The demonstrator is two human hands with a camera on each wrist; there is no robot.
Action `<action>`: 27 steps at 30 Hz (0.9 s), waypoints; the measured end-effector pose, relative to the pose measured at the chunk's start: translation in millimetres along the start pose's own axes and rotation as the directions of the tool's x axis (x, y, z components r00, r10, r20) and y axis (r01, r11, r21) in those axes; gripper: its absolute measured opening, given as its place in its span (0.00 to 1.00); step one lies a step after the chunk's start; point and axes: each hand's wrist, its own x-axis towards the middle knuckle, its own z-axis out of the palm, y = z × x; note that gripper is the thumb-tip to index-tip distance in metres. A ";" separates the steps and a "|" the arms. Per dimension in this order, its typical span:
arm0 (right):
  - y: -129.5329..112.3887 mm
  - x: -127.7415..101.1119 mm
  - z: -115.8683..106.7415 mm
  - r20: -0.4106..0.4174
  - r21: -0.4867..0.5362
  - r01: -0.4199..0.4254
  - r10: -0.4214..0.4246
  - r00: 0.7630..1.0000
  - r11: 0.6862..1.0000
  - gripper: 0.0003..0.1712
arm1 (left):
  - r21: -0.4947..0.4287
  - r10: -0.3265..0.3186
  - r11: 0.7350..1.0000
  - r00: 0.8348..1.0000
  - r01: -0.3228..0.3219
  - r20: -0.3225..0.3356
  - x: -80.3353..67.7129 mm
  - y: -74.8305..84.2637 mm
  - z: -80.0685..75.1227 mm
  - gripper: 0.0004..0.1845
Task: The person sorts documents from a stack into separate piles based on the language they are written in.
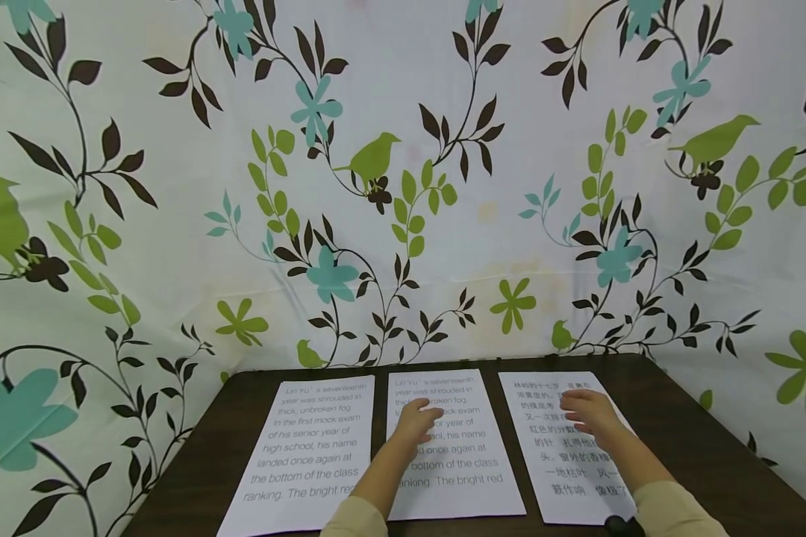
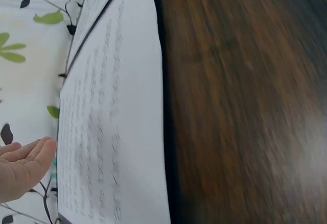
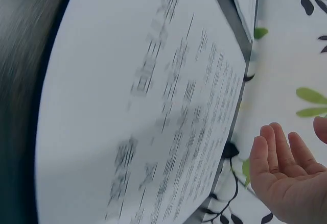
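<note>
Three white printed sheets lie side by side on a dark brown table. My left hand (image 1: 416, 421) is over the middle sheet (image 1: 466, 455), which carries large English text; its fingers are relaxed and hold nothing. Over the upper part of the right sheet (image 1: 557, 466), printed in Chinese characters, is my right hand (image 1: 594, 414), fingers loosely spread and empty. Each hand hides some of the print below it. The left sheet (image 1: 305, 451), also in English, has no hand on it. Both wrist views show the left fingers (image 2: 38, 155) and right fingers (image 3: 278, 152) apart from the paper.
The dark wood table (image 1: 195, 477) shows around and between the sheets. Behind it hangs a white cloth (image 1: 403, 298) patterned with leaves, flowers and birds. A small black object (image 1: 623, 526) sits at the bottom edge near the right sleeve (image 1: 675, 511).
</note>
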 end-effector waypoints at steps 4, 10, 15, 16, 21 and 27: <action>-9.2 0.4 16.7 0.026 0.006 0.010 -0.010 1.000 1.000 0.30 | 0.019 -0.012 1.000 1.000 0.012 -0.025 1.1 -5.8 -13.5 0.30; -13.7 5.5 40.9 0.044 0.024 -0.010 0.009 0.999 1.000 0.27 | 0.006 -0.002 1.000 0.998 0.002 -0.057 3.4 -16.6 -36.5 0.29; -13.7 4.8 59.6 0.069 0.041 -0.034 0.031 0.997 0.999 0.25 | 0.010 0.032 0.999 0.997 -0.031 -0.072 3.8 -26.6 -53.0 0.30; -13.4 4.4 63.2 0.072 0.047 -0.043 0.040 0.997 0.998 0.24 | 0.012 0.033 0.999 0.996 -0.032 -0.079 3.8 -28.5 -55.3 0.29; -8.3 3.8 78.7 0.102 0.080 -0.081 0.072 0.992 0.994 0.24 | 0.019 0.008 1.000 0.993 -0.006 -0.119 2.4 -33.9 -62.0 0.29; -2.7 1.4 90.1 0.136 0.086 -0.102 0.090 0.987 0.991 0.22 | -0.013 -0.043 0.999 0.989 0.042 -0.142 0.1 -34.8 -64.0 0.29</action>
